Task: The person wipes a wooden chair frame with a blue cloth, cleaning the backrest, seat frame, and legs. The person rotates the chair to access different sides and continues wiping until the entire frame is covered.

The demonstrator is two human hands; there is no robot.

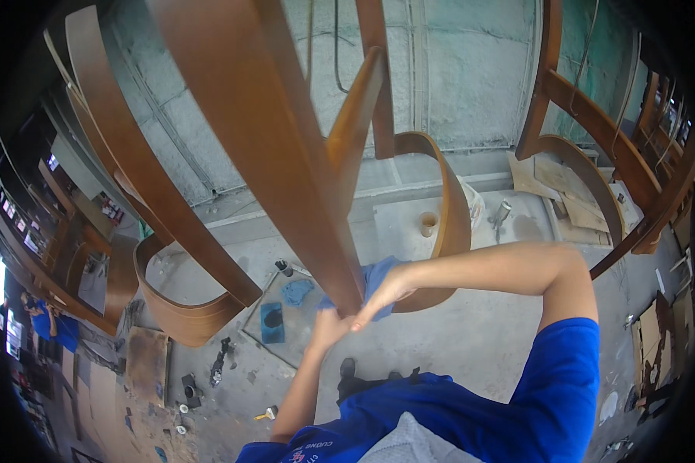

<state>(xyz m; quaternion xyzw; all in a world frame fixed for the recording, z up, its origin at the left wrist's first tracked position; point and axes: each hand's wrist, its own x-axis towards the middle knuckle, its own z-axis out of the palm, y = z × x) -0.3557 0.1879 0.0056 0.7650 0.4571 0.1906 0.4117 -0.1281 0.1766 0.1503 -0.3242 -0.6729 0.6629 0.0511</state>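
Left hand (328, 328) partly behind chair leg (286, 154)

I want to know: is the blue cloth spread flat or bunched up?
Bunched up: the blue cloth is wrapped against the wooden chair leg, pressed by the right hand.

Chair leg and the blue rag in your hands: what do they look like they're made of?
The chair leg looks like solid wood with a brown stain or varnish: even warm colour, faint grain, a slight sheen along the edge. The blue rag looks like soft woven or knit cloth, probably cotton: it bunches and folds under the right hand, matte. The left hand sits at the leg's lower end.
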